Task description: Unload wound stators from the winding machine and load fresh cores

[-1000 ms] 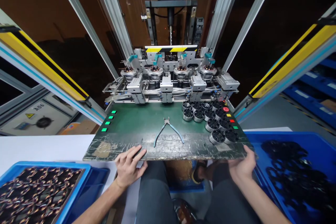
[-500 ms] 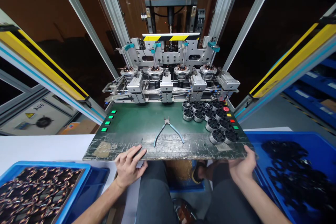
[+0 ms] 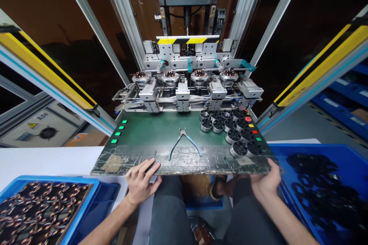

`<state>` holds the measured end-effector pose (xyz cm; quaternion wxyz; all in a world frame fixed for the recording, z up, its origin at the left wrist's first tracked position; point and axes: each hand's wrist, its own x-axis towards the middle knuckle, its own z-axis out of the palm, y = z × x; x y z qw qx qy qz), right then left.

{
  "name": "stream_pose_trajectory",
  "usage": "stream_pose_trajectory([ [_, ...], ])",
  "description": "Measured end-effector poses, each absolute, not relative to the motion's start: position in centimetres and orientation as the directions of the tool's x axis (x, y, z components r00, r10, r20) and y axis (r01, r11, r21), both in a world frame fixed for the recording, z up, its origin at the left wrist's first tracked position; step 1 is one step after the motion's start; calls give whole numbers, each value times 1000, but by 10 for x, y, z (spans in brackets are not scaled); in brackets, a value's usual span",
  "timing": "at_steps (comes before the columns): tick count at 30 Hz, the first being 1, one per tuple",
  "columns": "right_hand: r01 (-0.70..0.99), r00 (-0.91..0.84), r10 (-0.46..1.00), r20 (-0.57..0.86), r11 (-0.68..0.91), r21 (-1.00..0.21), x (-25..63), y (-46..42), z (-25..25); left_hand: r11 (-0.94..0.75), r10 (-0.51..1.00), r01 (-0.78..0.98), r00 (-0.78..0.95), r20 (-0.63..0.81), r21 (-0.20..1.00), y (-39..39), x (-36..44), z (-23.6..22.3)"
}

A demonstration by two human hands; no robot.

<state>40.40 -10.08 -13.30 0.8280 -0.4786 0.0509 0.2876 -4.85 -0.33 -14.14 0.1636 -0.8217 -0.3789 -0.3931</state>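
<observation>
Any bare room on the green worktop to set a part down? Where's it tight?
Widest patch: green worktop between the left-side green buttons and the pliers, beyond the left hand. A narrower gap lies between the pliers and the black-and-silver rings. Crowded: the right side, where rings stand packed close to the coloured buttons.

The worktable [image 3: 149,130] is green, the pliers' handles [image 3: 194,146] light blue — the crossbar [image 3: 188,40] striped yellow and black.

Factory: machine [image 3: 182,93], parts bins [image 3: 349,164]
</observation>
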Motion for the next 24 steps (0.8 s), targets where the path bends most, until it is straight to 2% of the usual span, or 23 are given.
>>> stream_pose_trajectory([
  [24,-525,826,443,-349,378,-763,404,-101,-134,-657,494,754,410,766,20,-2,-52,-142],
])
